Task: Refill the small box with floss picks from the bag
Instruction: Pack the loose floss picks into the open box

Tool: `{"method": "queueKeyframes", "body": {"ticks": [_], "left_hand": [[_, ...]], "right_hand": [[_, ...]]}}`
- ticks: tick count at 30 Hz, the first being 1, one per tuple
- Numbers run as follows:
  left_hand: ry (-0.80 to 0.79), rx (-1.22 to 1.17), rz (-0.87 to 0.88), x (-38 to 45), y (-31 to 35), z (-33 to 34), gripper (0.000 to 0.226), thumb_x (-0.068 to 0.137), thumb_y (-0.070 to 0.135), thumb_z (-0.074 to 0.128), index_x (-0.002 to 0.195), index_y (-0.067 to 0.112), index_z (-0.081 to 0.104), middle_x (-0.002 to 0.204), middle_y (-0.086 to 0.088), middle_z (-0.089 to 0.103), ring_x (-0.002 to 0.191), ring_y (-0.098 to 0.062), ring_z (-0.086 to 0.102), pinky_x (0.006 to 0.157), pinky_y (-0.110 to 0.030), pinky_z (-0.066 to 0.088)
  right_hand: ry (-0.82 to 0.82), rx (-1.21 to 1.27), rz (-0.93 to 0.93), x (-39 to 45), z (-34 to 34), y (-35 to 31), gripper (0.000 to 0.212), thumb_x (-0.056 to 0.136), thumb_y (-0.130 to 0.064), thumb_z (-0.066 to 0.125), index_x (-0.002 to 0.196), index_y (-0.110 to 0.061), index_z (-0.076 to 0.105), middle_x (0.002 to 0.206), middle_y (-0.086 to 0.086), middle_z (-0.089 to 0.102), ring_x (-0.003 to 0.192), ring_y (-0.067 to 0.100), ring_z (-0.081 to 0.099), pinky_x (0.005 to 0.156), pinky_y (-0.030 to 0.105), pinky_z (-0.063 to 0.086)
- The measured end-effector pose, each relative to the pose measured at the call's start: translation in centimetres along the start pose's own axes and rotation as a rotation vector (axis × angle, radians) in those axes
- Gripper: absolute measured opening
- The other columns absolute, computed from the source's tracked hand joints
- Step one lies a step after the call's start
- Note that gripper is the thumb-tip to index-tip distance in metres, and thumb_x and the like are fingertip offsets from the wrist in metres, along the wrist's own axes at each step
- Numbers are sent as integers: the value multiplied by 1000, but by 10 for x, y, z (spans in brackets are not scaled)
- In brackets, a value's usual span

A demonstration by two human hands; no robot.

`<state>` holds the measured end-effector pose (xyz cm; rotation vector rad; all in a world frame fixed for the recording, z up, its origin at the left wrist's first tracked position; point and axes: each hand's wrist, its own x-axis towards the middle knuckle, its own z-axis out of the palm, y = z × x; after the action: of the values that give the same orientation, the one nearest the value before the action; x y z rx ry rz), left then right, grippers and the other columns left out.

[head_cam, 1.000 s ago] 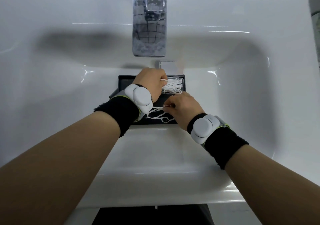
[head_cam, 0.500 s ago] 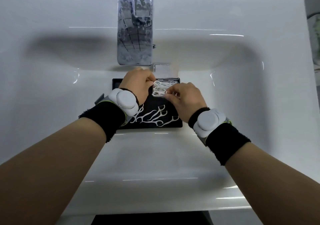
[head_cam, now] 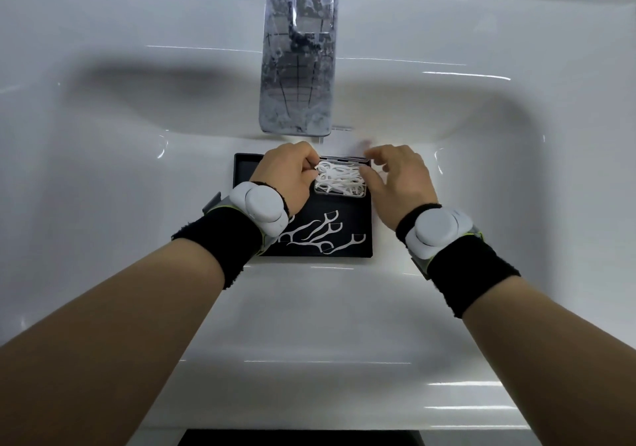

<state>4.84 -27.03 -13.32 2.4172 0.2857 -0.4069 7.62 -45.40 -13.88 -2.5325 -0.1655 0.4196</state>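
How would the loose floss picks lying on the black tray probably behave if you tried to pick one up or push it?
The loose floss picks look thin and flat, so probably very light and hard to pinch off the black tray. They lie overlapping, so a push would likely drag several together. Their slim handles may flex slightly.

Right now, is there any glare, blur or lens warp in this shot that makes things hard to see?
Head view: streaks of glare on the sink; the faucet mirrors its surroundings; the right hand has motion-blurred fingertips; wide-angle warp bows the basin; the floss picks stay sharp against the black tray.
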Motion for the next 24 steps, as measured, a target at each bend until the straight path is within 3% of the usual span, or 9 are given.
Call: {"method": "queueKeyframes", "body": {"ticks": [5,9,15,20,24], "left_hand": [[-14,-17,9,1,2,1,20,88,20,63,108,15,64,101,-3,67,93,-20,61,87,-28,47],[5,-9,6,2,5,2,20,90,26,60,105,15,66,100,-2,69,94,-19,62,86,-26,47],[-76,62,27,6,3,5,26,84,25,70,107,15,66,99,-1,66,88,-15,58,80,-22,40],[-18,49,16,9,7,9,20,86,25,67,104,16,68,99,-4,66,93,-22,60,85,-30,47],[-2,-11,-5,7,9,7,24,85,19,67,109,18,63,98,-1,62,87,-18,56,85,-30,48]], "right_hand": [[-66,100,77,-8,-1,10,35,90,-28,61,124,-21,58,115,1,55,94,12,58,85,21,43],[-83,85,62,-8,2,9,28,89,-22,63,117,-20,62,107,0,60,88,12,56,84,21,43],[-69,57,23,-7,5,3,14,90,-21,61,101,-22,70,99,0,66,97,19,55,84,26,41],[-48,81,11,-6,11,-4,15,90,-25,61,102,-26,71,94,-5,66,106,13,45,79,16,30],[37,147,-4,-9,6,0,22,88,-29,65,109,-23,65,104,-4,57,94,15,55,78,14,38]]}}
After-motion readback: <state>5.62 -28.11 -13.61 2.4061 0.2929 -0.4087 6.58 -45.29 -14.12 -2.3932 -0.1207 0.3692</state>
